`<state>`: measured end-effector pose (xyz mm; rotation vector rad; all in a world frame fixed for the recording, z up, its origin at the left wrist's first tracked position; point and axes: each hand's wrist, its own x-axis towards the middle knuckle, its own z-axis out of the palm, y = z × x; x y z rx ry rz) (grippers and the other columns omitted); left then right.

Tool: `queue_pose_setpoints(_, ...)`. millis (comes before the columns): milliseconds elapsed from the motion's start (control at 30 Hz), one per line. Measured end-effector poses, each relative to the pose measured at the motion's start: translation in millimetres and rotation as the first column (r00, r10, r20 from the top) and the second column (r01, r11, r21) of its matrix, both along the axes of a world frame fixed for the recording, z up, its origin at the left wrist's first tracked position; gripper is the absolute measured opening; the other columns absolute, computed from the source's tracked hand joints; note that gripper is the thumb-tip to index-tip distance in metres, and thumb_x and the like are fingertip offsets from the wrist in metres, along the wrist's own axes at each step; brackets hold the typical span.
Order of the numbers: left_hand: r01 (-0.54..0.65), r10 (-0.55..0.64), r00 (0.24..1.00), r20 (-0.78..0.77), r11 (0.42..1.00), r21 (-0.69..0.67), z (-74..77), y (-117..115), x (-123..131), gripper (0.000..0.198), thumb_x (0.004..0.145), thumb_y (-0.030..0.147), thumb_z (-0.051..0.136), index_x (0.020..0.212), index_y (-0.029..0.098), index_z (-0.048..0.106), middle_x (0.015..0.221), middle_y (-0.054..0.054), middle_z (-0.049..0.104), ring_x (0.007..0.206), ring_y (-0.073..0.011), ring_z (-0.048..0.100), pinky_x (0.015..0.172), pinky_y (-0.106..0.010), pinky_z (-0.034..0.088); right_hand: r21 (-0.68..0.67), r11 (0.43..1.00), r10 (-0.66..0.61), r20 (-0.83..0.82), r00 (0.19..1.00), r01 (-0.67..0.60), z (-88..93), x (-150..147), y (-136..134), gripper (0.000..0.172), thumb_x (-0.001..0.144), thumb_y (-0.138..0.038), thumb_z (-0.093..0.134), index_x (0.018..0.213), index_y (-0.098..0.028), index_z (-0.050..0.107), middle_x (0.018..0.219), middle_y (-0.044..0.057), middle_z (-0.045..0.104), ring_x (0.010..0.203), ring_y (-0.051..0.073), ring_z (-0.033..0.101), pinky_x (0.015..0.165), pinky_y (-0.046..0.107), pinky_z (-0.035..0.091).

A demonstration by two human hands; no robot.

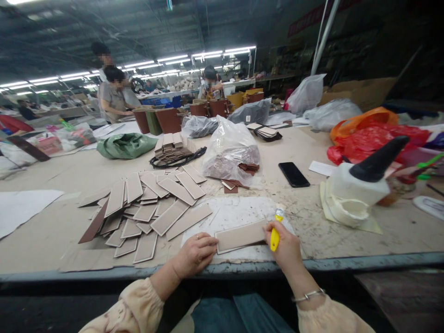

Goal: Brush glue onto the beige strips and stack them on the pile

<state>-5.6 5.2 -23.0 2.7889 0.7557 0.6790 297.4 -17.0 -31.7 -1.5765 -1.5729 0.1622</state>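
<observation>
A beige rectangular piece (240, 236) lies on a white sheet (239, 213) near the table's front edge. My left hand (194, 253) is closed on the piece's left end, holding it down. My right hand (286, 248) grips a yellow-handled tool (276, 227) whose tip points up, beside the piece's right end. A spread of several similar beige pieces (149, 208) lies to the left of my hands.
A black phone (293, 174), a clear bag of brown pieces (231, 152), a white container with a black cone top (360, 185), red and orange bags (374, 134), a stacked pile of pieces (173, 148) and a green bag (125, 144) sit on the table. People work at the far end.
</observation>
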Motion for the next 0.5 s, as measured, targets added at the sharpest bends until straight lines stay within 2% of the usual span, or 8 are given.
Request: queue_pose_setpoints(500,0.000,0.000,1.000,-0.003,1.000,-0.007,-0.9,0.1,-0.5,0.018,0.087,0.013,0.053,0.099,0.018,0.065,0.110,-0.008,0.066,0.097,-0.0204,0.056,0.087,-0.036,0.051,0.009,1.000,0.012,-0.022,1.000,-0.012,1.5,-1.6,1.8,0.022,0.085,-0.034,0.048,0.073,-0.019,0.060,0.056,-0.001,0.056,0.047,0.013,0.053,0.049,0.021,0.037)
